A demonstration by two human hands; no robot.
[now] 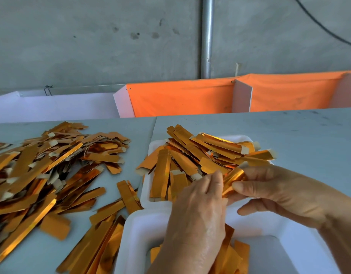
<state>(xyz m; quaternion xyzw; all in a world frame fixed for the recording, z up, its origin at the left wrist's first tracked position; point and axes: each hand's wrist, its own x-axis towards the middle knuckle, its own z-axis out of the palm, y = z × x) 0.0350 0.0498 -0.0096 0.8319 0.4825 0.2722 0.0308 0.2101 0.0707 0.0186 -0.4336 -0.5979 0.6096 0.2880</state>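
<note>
Gold strip [233,179], held between both hands above the far white tray [145,194]. From left: heap of strips [42,165] lies loose on the worktop [289,135], seemingly stock kept within reach. The left hand [198,196] pinches the strip's near end. The right hand [279,190] curls thumb and fingers round the other end, probably steadying it for folding. The near tray [135,234] lies below the wrists.
</note>
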